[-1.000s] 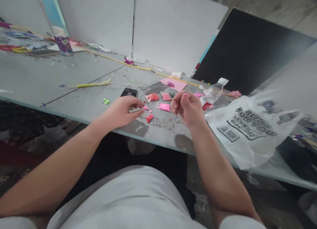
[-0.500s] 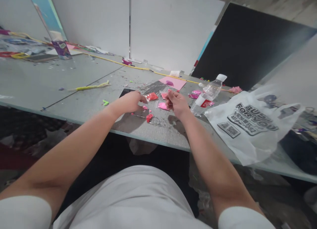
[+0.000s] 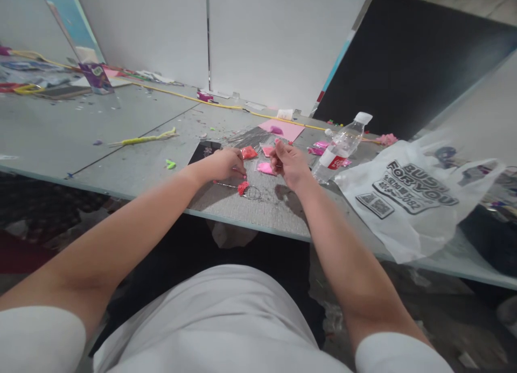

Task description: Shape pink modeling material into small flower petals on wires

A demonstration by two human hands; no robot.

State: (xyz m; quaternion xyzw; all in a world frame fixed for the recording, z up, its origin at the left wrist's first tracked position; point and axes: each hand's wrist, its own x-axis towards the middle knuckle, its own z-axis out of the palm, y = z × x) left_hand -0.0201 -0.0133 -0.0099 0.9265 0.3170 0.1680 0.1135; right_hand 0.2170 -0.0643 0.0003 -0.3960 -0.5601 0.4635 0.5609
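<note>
My left hand (image 3: 231,163) reaches down to the table, its thumb and fingertips pinched at a small pink clay bit (image 3: 244,177). Just in front of it lies a looped thin wire (image 3: 253,192) with a red clay flower (image 3: 243,188) on it. My right hand (image 3: 287,163) is raised a little over the table with its fingers closed. A pink spot shows at its thumb tip; what the fingers hold is mostly hidden. Close by are a bag of orange-red clay (image 3: 249,152) and a bag of pink clay (image 3: 265,168).
A plastic bottle (image 3: 338,149) and a white plastic bag (image 3: 416,201) stand to the right. Behind lies a pink paper sheet (image 3: 293,131). Left of my hands are a black phone-like slab (image 3: 201,151), green clay bits (image 3: 170,164) and a yellow-green twisted stick (image 3: 143,139).
My left hand has moved slightly right and down, closing its fingertips at the small pink bits. The right hand stays closed in nearly the same spot. The view has shifted slightly.
</note>
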